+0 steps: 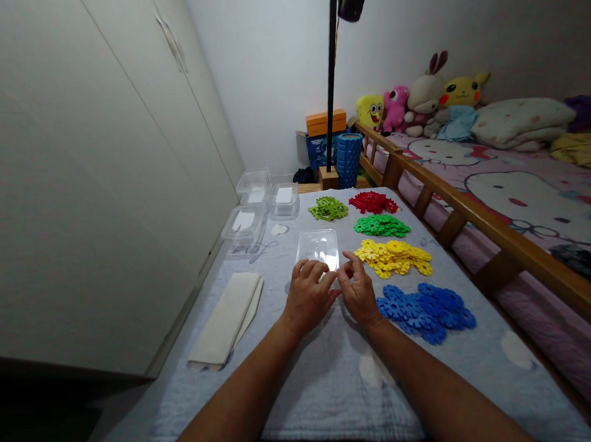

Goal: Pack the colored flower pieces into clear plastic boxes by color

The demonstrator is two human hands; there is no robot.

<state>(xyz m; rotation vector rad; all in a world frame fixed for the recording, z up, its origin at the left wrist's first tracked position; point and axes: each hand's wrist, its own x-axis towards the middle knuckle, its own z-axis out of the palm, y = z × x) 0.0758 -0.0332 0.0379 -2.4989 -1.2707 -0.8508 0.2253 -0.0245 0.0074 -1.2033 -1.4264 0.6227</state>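
Note:
My left hand [307, 295] and my right hand [358, 290] meet at the near edge of a clear plastic container [318, 247] on a pale blue cloth [315, 373]. Both hands have their fingers curled, with fingertips touching the container's near rim. Whether they pinch anything small is not visible. To the right lie piles of flat snowflake-shaped plastic pieces: blue [426, 308] closest to my right hand, then yellow [394, 256], green [381, 226], red [373, 202] and light green [327, 208].
Clear lidded boxes [254, 203] sit at the cloth's far left. A folded white cloth [227, 317] lies at the left. A wooden bed rail [476, 220] runs along the right, with plush toys [418, 100] beyond. White wardrobe doors [96, 160] stand left. A black pole [330, 72] rises behind.

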